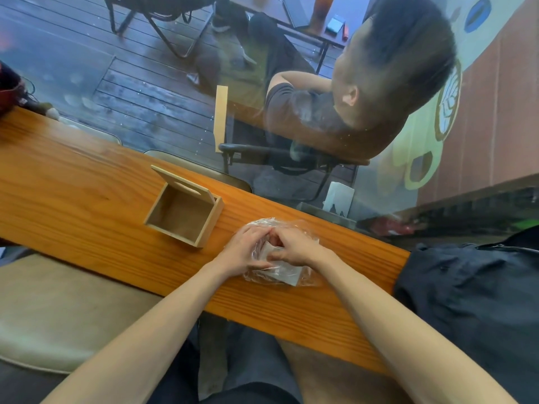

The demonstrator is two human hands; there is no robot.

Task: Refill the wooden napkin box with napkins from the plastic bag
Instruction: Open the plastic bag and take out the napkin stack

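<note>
No napkins are in the box (183,212) yet: it sits bare with its lid up at 10 o'clock from my hands, while my left hand (243,249) and right hand (294,246) both pinch the plastic bag (280,272) on the surface (87,185), seemingly working it open. I judge nearly everything remains. A dark jacket (472,287) lies at 3 o'clock, clear of the path.

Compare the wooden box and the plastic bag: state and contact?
The wooden napkin box stands open and empty, untouched; the plastic bag holds white napkins, gripped by the left hand and right hand. The box is rigid and opaque; the bag is crumpled and clear. Both sit on the wooden counter.
</note>
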